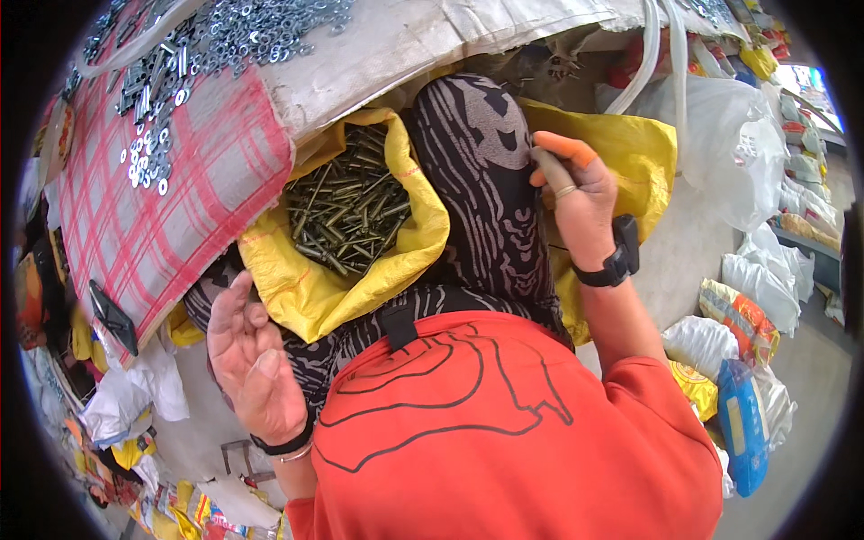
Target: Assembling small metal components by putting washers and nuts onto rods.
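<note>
A yellow woven sack (pixel 421 211) stands rolled open between my legs, full of long dark brass-toned bolts (pixel 351 207). My left hand (pixel 256 360) is beside the sack's near left side, palm turned up, fingers loosely spread and holding nothing. Above my right thigh, to the right of the sack, is my right hand (pixel 583 184). Its thumb and fingers are pinched together, with an orange cover (pixel 565 147) on one finger. Anything between those fingertips is too small to make out. Another yellow sack (pixel 634 157) lies under the right forearm.
Ahead on the left, a red-checked cloth (pixel 180 238) covers a work surface with loose washers (pixel 148 166), silver bolts (pixel 148 90) and a pile of nuts (pixel 261 31). White plastic bags (pixel 720 135) and a blue packet (pixel 742 427) lie on the right. White straps (pixel 646 58) hang at the far right.
</note>
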The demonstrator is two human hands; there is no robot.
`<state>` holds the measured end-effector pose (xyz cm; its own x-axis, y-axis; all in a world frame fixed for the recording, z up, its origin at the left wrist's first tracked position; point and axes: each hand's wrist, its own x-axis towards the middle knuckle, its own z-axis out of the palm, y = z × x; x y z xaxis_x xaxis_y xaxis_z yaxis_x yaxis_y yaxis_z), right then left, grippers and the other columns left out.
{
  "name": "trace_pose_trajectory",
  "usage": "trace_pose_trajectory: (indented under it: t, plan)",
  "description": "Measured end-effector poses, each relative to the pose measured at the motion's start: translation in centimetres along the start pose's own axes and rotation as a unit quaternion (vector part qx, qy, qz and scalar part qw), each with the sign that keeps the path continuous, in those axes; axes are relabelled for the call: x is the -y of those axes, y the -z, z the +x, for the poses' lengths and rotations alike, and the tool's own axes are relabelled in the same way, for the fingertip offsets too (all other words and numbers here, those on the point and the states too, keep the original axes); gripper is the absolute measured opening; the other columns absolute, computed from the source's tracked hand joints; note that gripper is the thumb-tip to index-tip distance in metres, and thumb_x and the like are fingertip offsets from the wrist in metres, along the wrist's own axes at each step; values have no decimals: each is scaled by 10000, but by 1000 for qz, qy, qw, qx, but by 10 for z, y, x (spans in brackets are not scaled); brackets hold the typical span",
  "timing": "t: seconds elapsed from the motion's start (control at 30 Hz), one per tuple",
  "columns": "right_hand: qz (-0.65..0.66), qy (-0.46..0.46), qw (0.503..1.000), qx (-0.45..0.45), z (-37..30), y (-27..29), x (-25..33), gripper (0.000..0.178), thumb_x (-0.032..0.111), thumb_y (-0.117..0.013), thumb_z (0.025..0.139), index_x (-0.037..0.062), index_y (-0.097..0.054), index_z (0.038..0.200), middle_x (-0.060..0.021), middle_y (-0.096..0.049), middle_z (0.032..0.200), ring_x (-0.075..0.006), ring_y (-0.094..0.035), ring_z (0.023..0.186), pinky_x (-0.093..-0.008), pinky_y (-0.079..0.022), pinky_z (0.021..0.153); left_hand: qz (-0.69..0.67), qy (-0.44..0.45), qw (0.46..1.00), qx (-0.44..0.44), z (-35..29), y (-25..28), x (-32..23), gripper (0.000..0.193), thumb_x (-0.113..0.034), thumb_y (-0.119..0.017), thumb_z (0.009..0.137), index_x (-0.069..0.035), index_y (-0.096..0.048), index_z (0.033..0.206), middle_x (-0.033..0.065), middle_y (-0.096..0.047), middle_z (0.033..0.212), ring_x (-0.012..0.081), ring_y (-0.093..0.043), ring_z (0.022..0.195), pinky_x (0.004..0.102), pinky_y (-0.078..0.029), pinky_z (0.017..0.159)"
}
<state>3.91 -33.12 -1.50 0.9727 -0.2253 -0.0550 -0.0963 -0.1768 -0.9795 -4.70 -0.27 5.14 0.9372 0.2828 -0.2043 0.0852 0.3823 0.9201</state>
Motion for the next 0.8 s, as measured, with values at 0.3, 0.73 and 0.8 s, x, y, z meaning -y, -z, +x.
trace_pose_trajectory:
  t: [0.3, 0.73, 0.8]
  plan:
    - [-406, 89, 909, -17, 8, 46, -50, 328, 54, -657, 825, 75, -636, 1151, -104, -621, 1080, -269, -616, 988, -339, -473, 862, -244, 64, 960, 123, 8, -17, -6, 758, 43, -633, 689, -4, -382, 1403, 245, -331, 1433, 170, -493, 1009, 199, -455, 802]
    - [-726, -89, 657, 185, -16, 83, -214, 359, 125, -499, 888, 126, -504, 1246, -150, -594, 1065, -322, -625, 928, -457, -517, 758, 32, 14, 998, 59, 12, -6, 4, 570, -68, -634, 791, 84, -419, 1296, 200, -505, 1314, 166, -567, 939, 263, -489, 741]
    - [-726, -71, 669, 140, -19, 82, -213, 258, 135, -503, 885, 108, -556, 1137, -145, -614, 1003, -322, -632, 899, -453, -512, 755, 70, 16, 996, 45, 16, 4, 12, 463, -22, -599, 834, 67, -470, 1270, 176, -545, 1280, 150, -578, 925, 258, -481, 747]
